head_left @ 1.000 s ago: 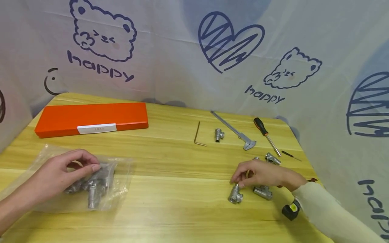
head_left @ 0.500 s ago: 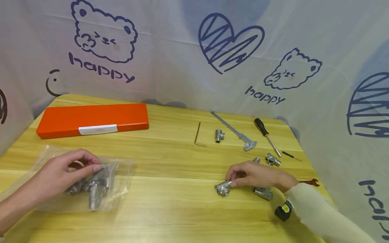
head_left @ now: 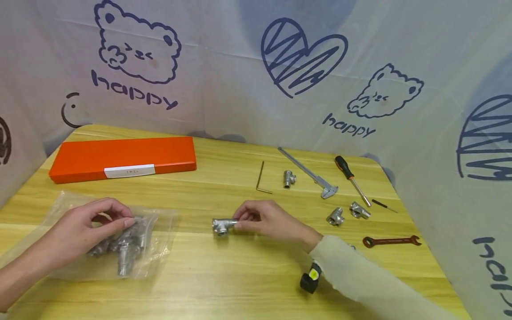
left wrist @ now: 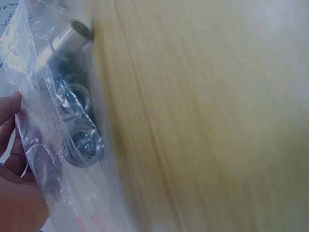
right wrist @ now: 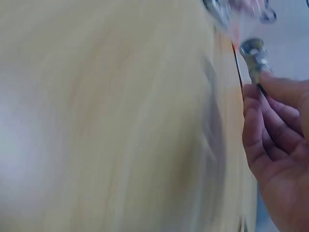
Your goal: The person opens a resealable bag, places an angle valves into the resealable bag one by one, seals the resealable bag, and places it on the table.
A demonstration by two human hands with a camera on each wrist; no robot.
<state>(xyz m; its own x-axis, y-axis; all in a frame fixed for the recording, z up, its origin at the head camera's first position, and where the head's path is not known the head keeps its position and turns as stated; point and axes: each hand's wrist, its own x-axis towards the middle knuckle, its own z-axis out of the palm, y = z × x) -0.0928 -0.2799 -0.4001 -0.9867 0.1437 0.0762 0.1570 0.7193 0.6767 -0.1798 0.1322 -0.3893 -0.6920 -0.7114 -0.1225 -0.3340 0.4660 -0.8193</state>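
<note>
Wood-grain table [head_left: 248, 289] supported the work. Right hand [head_left: 274, 220] pinched a fitting [head_left: 221, 226], having moved it leftward past the loose fittings [head_left: 336, 216]; this brought it nearer the bag [head_left: 161, 246], though outside it. Left hand [head_left: 78, 226] pinched the bag, which contained other fittings [head_left: 124, 260].

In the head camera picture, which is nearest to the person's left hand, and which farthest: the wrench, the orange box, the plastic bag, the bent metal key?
From the left hand, nearest first:
1. Plastic bag: in its grip.
2. Orange box: behind it, back left.
3. Bent metal key: off to the right.
4. Wrench: far right.
</note>
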